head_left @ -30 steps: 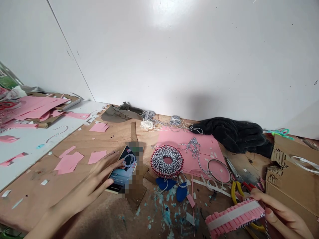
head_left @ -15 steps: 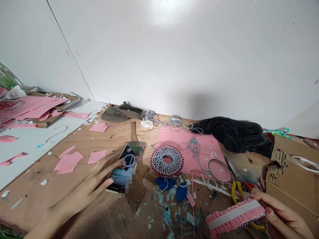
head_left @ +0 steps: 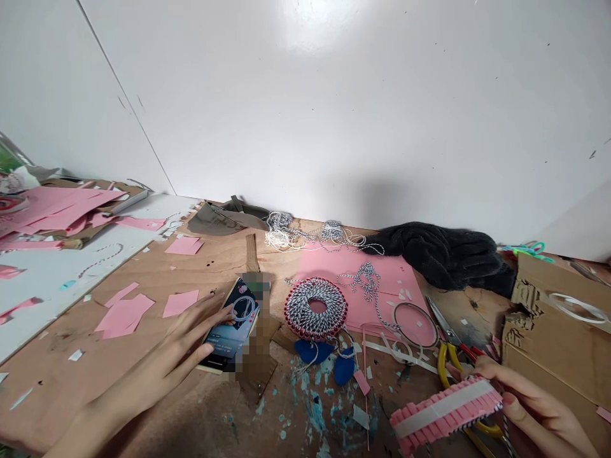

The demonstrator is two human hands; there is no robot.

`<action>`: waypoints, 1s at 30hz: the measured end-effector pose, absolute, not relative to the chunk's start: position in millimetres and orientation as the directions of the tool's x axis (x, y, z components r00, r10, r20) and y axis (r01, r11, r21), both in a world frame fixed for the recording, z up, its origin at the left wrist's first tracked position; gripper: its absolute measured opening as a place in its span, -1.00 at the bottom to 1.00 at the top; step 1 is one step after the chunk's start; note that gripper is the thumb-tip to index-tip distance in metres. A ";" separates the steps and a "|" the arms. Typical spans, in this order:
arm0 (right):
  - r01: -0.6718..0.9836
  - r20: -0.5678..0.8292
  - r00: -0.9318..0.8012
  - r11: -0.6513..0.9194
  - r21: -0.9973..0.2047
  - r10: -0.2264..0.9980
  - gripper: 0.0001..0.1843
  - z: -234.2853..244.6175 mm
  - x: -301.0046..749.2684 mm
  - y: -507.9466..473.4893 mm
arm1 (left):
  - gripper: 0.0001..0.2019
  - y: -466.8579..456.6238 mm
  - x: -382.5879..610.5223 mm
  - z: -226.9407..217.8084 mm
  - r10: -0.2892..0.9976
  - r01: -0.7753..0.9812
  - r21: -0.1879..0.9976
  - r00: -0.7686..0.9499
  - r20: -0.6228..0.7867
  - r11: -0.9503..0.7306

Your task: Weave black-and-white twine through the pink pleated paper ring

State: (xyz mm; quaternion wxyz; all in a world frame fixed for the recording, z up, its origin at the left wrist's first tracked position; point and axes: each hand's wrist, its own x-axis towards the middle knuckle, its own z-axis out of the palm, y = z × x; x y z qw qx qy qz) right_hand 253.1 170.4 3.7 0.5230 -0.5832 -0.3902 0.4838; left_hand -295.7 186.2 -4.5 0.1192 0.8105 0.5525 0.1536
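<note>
My left hand (head_left: 184,346) lies with fingers spread over a phone (head_left: 233,331), a fingertip on its lit screen, which shows a looped ring shape. At the lower right, my right hand (head_left: 529,407) pinches the end of a pleated pink paper strip (head_left: 446,413) with a white band along its middle. Black-and-white cord hangs by that hand. Beneath the strip, yellow-handled pliers (head_left: 446,366) are partly hidden. Between my hands rests a round black-and-white cord ring (head_left: 317,308) edged with red beads, with blue felt-like pieces (head_left: 312,351) hanging from it.
Pink sheets (head_left: 391,280) lie behind the cord ring, under loose cord and a metal hoop (head_left: 415,324). Scissors (head_left: 443,324) lie right of the hoop. A black fuzzy cloth (head_left: 439,254) sits against the wall. Cardboard (head_left: 558,343) stands at right; pink scraps (head_left: 128,315) lie at left.
The whole view has shifted slightly, so things sit a little further left. Both hands keep nearly the same pose, the left on the phone, the right on the pleated strip.
</note>
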 end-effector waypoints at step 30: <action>-0.023 -0.082 0.196 -0.078 -0.997 0.977 -0.62 35.3 220.8 168.4 | -0.41 191.3 -289.0 -10.7 0.944 0.846 0.420 0.283 0.169 -0.328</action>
